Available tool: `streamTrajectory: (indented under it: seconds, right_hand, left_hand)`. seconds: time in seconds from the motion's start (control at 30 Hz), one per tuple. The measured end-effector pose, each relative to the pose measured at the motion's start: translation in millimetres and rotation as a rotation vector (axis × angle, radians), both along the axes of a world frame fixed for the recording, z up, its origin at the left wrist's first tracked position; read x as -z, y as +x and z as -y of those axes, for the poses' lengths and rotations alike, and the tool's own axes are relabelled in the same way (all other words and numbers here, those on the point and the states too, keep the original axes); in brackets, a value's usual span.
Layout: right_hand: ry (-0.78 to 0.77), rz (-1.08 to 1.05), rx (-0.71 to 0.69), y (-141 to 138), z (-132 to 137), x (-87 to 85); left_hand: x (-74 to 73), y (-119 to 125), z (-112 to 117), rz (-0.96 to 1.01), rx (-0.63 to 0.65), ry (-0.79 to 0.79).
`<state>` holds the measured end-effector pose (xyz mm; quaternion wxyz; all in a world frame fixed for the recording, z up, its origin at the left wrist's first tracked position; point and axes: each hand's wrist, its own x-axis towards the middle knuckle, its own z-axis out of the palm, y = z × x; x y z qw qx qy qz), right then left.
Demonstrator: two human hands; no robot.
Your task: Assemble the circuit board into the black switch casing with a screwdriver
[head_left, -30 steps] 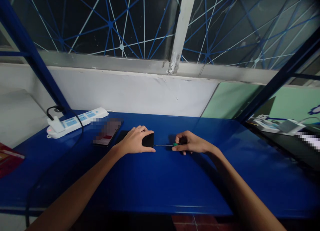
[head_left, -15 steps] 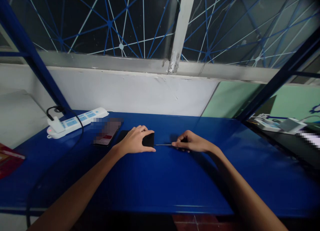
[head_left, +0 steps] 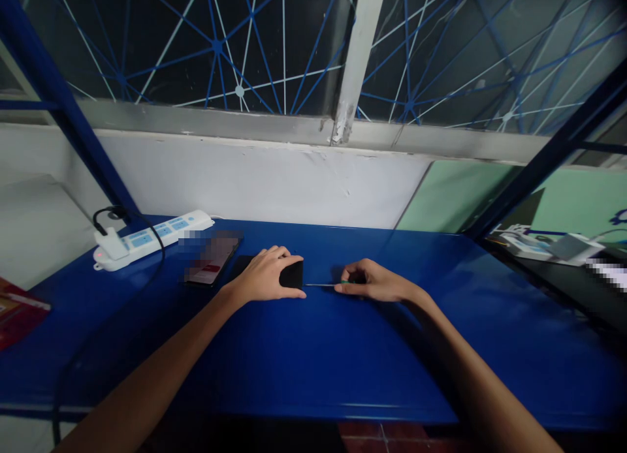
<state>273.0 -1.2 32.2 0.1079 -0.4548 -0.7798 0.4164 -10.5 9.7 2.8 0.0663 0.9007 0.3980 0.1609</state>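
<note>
Black device (head_left: 292,274) pinned under left hand (head_left: 267,275), right hand (head_left: 372,281) pinching screwdriver (head_left: 326,284), tip at its edge

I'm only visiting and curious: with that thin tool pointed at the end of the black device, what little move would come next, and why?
Probably a slight push and turn of the screwdriver by the right hand. Its thin shaft already lies level, tip at the end of the black device, which the left hand presses flat on the blue table.

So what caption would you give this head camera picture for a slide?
Left hand presses a black phone onto a blue table while the right hand points a thin screwdriver at its edge.
</note>
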Motion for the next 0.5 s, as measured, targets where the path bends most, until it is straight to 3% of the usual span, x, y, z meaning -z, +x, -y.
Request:
streamTrajectory:
  seconds: [0.5]
  right_hand:
    - [-0.138,-0.036,0.032,0.1,4.2,-5.6]
  left_hand:
    - [-1.8,1.2,0.8,-0.002,-0.002,-0.013]
